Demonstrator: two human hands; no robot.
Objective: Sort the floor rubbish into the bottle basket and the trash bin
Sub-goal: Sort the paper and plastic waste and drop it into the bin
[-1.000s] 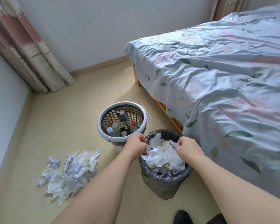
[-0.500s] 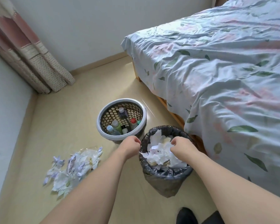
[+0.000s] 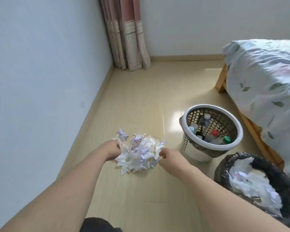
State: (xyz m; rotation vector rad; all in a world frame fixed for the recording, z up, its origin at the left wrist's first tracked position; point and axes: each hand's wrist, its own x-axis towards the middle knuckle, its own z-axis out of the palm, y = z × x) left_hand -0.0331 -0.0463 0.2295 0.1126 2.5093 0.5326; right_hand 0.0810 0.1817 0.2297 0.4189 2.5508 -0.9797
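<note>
A pile of torn white and purple paper scraps [image 3: 139, 153] lies on the floor. My left hand [image 3: 111, 150] presses into its left side with the fingers buried in the scraps. Against the pile's right edge my right hand [image 3: 168, 155] curls its fingers on the paper. To the right stands the white perforated bottle basket [image 3: 195, 153], holding several plastic bottles [image 3: 206, 129]. The trash bin [image 3: 281, 180], lined with a black bag, is at the lower right and heaped with white paper.
A bed [image 3: 264, 91] with a leaf-print sheet and a wooden frame fills the right side. The left wall runs close beside the pile, and a curtain [image 3: 129, 42] hangs in the far corner. Bare floor stretches between me and the pile.
Both hands have left the trash bin and swung left to the scrap pile on the floor. The view has turned left with them.
</note>
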